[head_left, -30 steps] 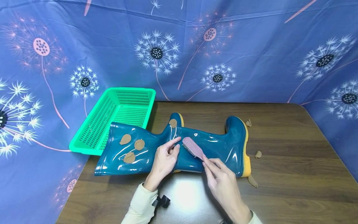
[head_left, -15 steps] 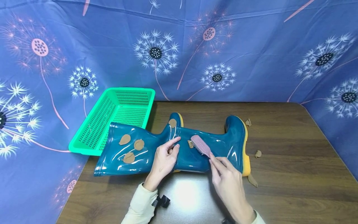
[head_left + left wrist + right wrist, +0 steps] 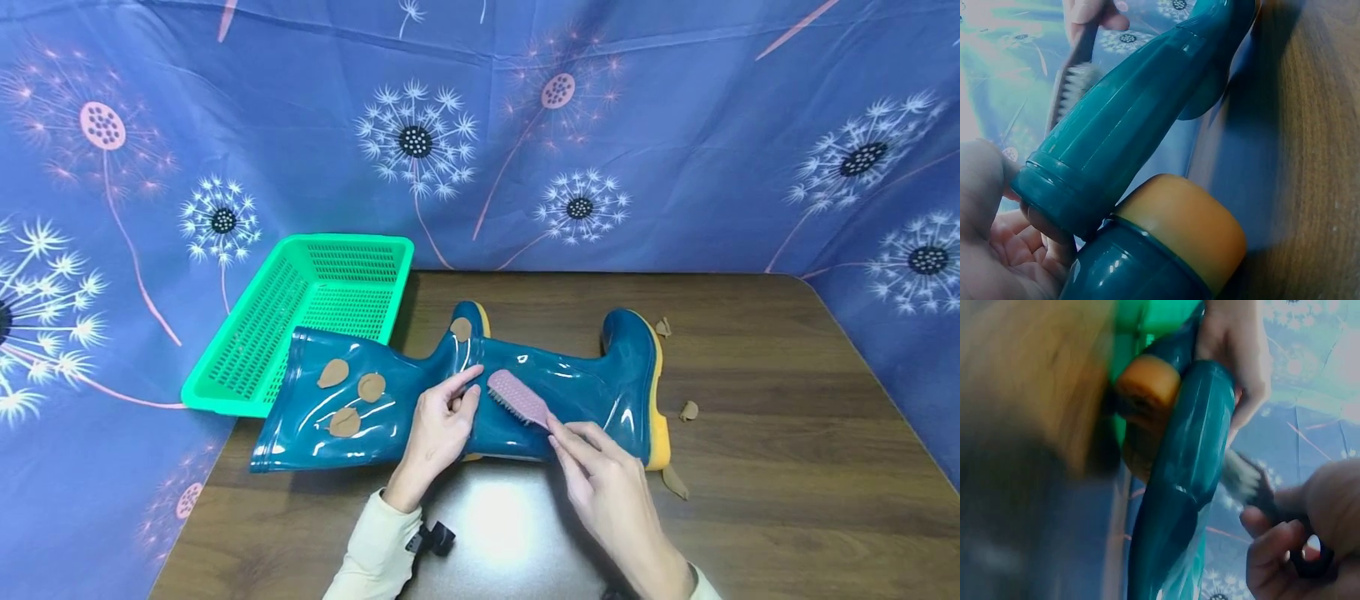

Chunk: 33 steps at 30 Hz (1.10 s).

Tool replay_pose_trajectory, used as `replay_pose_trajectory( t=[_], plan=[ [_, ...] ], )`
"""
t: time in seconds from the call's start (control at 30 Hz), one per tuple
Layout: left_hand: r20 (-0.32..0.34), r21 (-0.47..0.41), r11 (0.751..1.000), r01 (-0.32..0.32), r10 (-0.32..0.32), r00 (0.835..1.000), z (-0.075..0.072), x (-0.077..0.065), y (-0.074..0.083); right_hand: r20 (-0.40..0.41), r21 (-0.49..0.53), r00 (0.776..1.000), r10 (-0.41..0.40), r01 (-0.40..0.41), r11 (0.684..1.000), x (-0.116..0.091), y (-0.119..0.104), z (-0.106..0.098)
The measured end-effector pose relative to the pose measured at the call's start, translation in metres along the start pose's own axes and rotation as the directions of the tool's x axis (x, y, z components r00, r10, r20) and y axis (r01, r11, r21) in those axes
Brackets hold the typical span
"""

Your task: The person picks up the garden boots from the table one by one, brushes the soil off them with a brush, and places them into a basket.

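Observation:
Two glossy teal rubber boots with yellow soles lie on their sides. My left hand (image 3: 442,425) grips the open top of the right-hand boot (image 3: 577,385), fingers curled at its rim in the left wrist view. It lies over the foot end of the left-hand boot (image 3: 397,367), which bears several flat brown patches (image 3: 344,422). My right hand (image 3: 607,483) holds a pink bristle brush (image 3: 519,397) by its handle. The brush's bristles (image 3: 1075,87) face the right-hand boot's shaft near my left fingers; whether they touch cannot be told. The spot under the brush head is hidden.
A green perforated basket (image 3: 217,350) stands at the back left, partly behind the left-hand boot's top. Loose brown flakes (image 3: 689,410) lie on the wooden table (image 3: 795,400) beside the right-hand boot's sole. A patterned blue cloth (image 3: 675,125) hangs behind.
The brush in my right hand has swung right, showing a brown patch on the right-hand boot, then back left over that spot. My left hand keeps its place.

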<state>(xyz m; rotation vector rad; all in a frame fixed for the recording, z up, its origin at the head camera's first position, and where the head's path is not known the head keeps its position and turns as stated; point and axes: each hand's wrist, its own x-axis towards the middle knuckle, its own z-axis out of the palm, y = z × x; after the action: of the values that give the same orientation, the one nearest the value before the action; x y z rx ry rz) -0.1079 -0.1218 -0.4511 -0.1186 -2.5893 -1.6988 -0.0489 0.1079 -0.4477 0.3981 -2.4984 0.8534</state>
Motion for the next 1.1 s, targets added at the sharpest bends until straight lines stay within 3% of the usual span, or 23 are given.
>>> replay_pose_trajectory(
  t=[0.07,0.23,0.4,0.53,0.63,0.77,0.83,0.93,1.0,1.1],
  plan=[
    [0.001,0.006,1.0,-0.001,0.001,1.0,-0.0007,-0.0005,-0.0007,0.014,-0.012,1.0,0.0,0.001,1.0,0.0001,0.0004,0.0011],
    [0.011,0.001,1.0,0.004,-0.004,1.0,-0.0005,-0.0007,-0.0003,-0.057,-0.063,0.998,0.029,-0.033,0.997,0.0024,0.0035,0.0004],
    [0.002,-0.001,1.0,0.006,-0.006,1.0,-0.0011,0.0003,-0.0003,-0.014,-0.065,1.0,0.01,-0.011,0.998,0.0025,0.0012,-0.0002],
    [0.013,-0.007,1.0,0.004,-0.004,1.0,-0.0008,0.0007,-0.0004,-0.105,-0.143,0.993,0.054,-0.069,0.987,0.0022,0.001,-0.003],
    [0.005,-0.004,1.0,0.01,-0.01,1.0,-0.0007,0.0003,-0.0004,-0.127,-0.143,0.992,-0.005,-0.014,0.99,0.0033,0.0016,-0.0035],
    [-0.003,-0.001,1.0,0.012,-0.012,1.0,-0.0003,0.0006,-0.001,-0.037,-0.13,0.994,-0.105,0.099,0.987,0.0032,0.0018,-0.0006],
    [0.006,-0.004,1.0,0.009,-0.009,1.0,0.0002,0.0009,-0.001,-0.036,-0.149,0.996,-0.081,0.075,0.986,0.0025,0.0018,-0.0002],
    [0.013,-0.013,1.0,0.009,-0.009,1.0,0.0003,0.0004,-0.0004,-0.101,-0.16,0.994,-0.034,0.018,0.987,0.002,0.0022,-0.0006],
    [0.01,-0.017,1.0,0.011,-0.011,1.0,0.0001,0.0,-0.0002,-0.105,-0.147,0.993,-0.049,0.033,0.989,0.0022,0.0022,-0.0008],
    [0.001,-0.018,1.0,0.009,-0.009,1.0,-0.0002,0.0,-0.0004,-0.038,-0.126,0.993,-0.115,0.109,0.986,0.002,0.0026,0.0001]
  ],
)
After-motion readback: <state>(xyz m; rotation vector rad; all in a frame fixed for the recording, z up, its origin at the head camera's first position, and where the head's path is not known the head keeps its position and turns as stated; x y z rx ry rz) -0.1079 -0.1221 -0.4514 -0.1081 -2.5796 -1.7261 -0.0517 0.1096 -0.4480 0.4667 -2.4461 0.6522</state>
